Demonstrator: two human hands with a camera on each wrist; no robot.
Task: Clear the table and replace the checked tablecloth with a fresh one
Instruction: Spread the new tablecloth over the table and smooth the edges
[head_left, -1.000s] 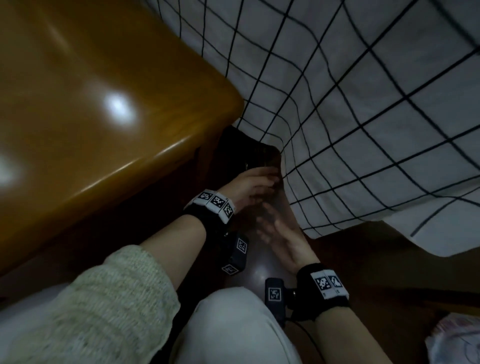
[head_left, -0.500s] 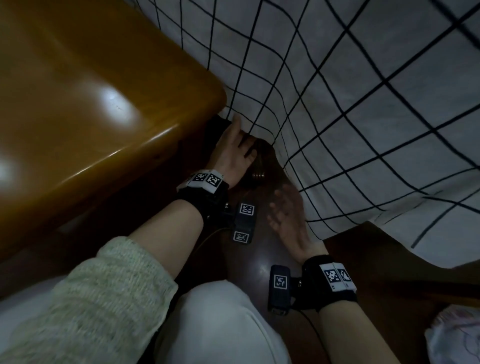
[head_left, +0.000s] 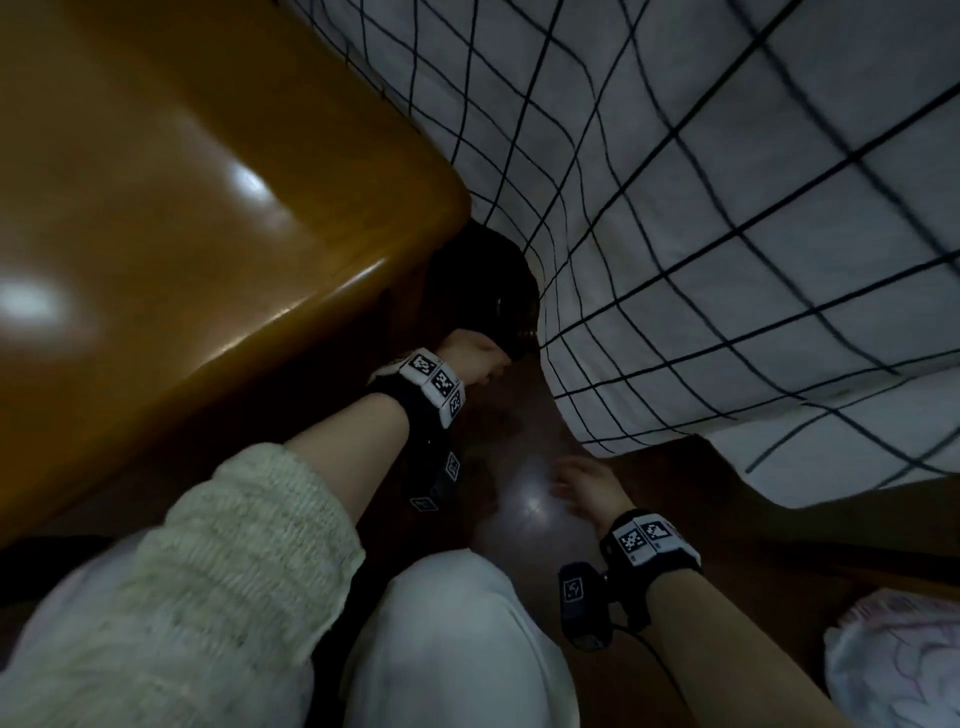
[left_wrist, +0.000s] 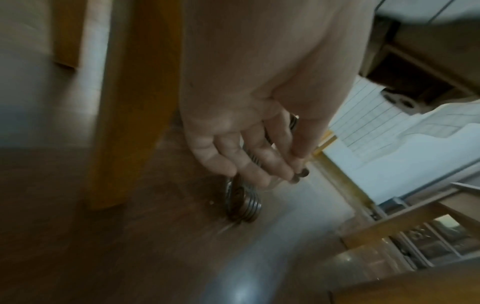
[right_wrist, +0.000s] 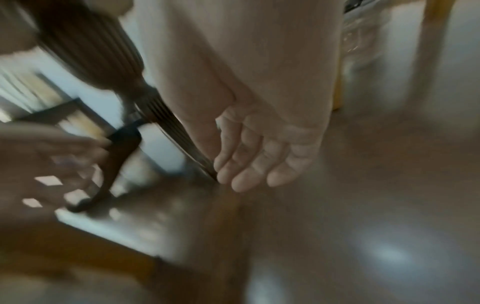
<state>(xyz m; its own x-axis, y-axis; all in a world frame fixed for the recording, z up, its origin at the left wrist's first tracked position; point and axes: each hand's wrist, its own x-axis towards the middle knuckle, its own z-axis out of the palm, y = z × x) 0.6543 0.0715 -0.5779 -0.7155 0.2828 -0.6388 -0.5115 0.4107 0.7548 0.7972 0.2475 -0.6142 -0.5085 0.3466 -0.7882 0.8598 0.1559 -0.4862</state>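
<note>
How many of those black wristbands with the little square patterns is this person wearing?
2. The left wristband is beside the corner of the wooden table, where the left hand grips a ribbed object. The right wristband sits lower, over the dark floor. None appears hidden.

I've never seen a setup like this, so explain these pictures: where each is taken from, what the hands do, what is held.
No machine here: a person wears three cameras. The wide picture comes from the head, looking down; the other two from each wrist, looking along the fingers. The checked tablecloth covers only part of the wooden table. Low by the floor, the left hand grips a ribbed object, too blurred to name. The right hand is open and holds nothing.
</note>
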